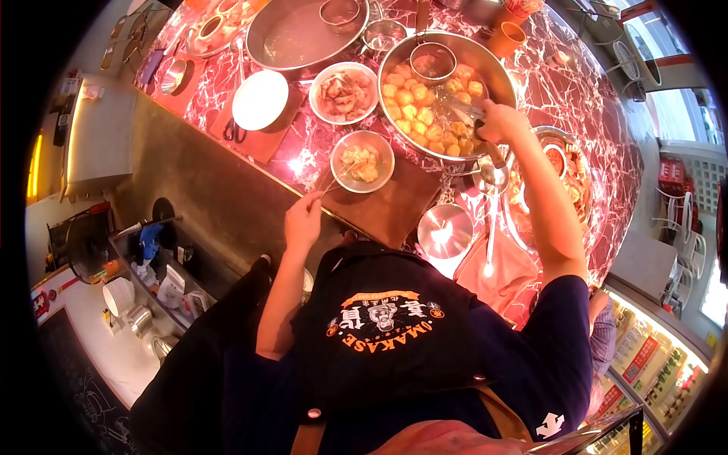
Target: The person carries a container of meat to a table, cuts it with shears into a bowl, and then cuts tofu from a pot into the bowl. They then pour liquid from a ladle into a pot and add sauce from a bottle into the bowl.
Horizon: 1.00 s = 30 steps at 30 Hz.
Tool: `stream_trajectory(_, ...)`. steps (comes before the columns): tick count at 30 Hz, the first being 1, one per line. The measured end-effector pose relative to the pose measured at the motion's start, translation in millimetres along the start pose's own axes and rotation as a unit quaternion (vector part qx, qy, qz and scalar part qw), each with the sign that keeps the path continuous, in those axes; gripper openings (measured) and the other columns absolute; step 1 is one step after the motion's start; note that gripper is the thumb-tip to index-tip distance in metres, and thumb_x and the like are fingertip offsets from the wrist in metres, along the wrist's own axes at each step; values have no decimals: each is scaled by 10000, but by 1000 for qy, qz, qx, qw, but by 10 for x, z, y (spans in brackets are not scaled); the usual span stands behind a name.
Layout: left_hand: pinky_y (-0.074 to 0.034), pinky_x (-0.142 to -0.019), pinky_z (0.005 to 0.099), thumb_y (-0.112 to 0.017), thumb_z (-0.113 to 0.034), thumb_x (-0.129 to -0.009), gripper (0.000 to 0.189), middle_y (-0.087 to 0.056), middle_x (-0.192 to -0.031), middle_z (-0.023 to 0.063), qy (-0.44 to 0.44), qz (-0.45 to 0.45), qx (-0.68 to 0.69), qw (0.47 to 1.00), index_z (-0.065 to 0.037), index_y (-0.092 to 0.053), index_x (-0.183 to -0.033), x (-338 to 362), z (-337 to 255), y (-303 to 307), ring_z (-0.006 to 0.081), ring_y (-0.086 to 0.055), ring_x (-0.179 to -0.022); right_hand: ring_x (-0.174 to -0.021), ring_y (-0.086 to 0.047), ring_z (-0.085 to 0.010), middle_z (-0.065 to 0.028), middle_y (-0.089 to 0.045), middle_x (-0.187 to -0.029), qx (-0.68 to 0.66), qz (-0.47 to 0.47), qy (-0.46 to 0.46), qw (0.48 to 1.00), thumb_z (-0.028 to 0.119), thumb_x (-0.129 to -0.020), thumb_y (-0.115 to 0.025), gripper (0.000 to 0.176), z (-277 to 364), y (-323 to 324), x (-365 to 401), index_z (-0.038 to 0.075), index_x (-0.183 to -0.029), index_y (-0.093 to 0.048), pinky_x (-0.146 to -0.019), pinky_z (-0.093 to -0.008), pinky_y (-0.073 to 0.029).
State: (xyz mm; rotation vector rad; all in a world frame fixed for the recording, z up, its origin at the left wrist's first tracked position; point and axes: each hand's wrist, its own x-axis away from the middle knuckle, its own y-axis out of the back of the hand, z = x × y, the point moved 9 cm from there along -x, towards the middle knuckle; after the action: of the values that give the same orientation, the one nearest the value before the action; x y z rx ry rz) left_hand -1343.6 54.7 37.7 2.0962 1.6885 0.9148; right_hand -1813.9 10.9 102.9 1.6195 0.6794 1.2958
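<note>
My left hand pinches a thin metal utensil, whose tip reaches into a small metal bowl of pale yellowish food pieces. Over the right side of a wide metal pot, my right hand is closed round a dark-handled metal utensil that points into the broth; I cannot tell its exact kind. Golden cubes float in that pot, and a round metal dipper sits at its far side. A wooden handle lies at the near rim, below the right hand.
Left of the pot stand a bowl of meat slices, a white round dish and a second large pot. A brown board lies under the small bowl. An empty metal bowl and a large tray of food are nearer right.
</note>
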Motion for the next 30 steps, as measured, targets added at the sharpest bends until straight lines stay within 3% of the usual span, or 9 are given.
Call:
stream_trajectory(1,-490,-668,325,-575,-181,-896,240,-670,-786,133,-2,-1,-1,1000,-67,-684,-1076,-7,-39,-23,223,-650,-712,-939,-651,-357,-200,-674,-1004,14,43,4,999,246,-738,-611,480,94,-65,-20,63,-1176,-540,-807,-420,-514)
stream_trajectory(5,-470,-632,289,-586,-151,-897,233,-636,-718,81,-36,2,38,999,-40,-677,-1080,-51,-203,-136,142,-586,-650,-938,-643,-371,-221,-668,-983,-38,38,67,996,187,-716,-621,420,151,-659,-624,56,-1114,-589,-815,-430,-508)
stream_trajectory(7,-423,-594,227,-577,-117,-915,228,-584,-688,-7,-46,3,58,997,-22,-676,-1096,-44,-254,-158,63,-523,-640,-938,-637,-376,-221,-666,-970,-45,-18,103,994,146,-721,-613,413,123,-662,-625,53,-1124,-608,-825,-435,-500)
stream_trajectory(13,-419,-607,213,-556,-83,-922,236,-582,-731,-15,-29,29,96,994,-8,-661,-1120,-3,-96,-248,64,-521,-659,-932,-632,-376,-218,-666,-963,-165,-96,182,965,124,-717,-626,487,199,-244,-144,97,-1202,-588,-819,-450,-493)
stream_trajectory(15,-420,-613,211,-551,-77,-923,238,-582,-739,-15,-21,41,114,992,-7,-659,-1124,2,-87,-264,63,-522,-668,-945,-628,-374,-211,-665,-973,-169,-78,190,964,143,-711,-637,496,237,-189,-15,93,-1202,-587,-825,-450,-493)
stream_trajectory(18,-417,-620,207,-550,-75,-924,233,-581,-736,-17,5,56,108,993,-8,-660,-1118,-11,-78,-297,57,-520,-677,-986,-624,-361,-196,-667,-1000,-99,-5,166,981,162,-699,-638,509,204,-82,235,83,-1200,-590,-850,-437,-495)
stream_trajectory(25,-442,-650,222,-563,-94,-919,233,-617,-768,13,-17,41,109,993,-7,-660,-1112,-16,-61,-299,69,-549,-700,-980,-635,-339,-181,-672,-1015,-12,18,105,994,134,-714,-622,432,-184,194,295,79,-1143,-631,-850,-425,-506)
stream_trajectory(27,-465,-669,243,-576,-113,-911,235,-649,-793,35,-12,43,107,993,-9,-663,-1103,-12,-52,-301,83,-572,-715,-965,-640,-342,-178,-675,-998,-13,-2,109,994,119,-715,-616,398,-134,289,306,70,-1109,-647,-832,-419,-515)
stream_trajectory(30,-450,-649,239,-569,-98,-912,228,-625,-771,9,-34,25,123,991,-7,-663,-1099,47,-104,-302,77,-551,-694,-914,-664,-323,-154,-692,-960,116,64,78,988,124,-704,-625,320,-192,246,243,62,-1009,-697,-753,-420,-541)
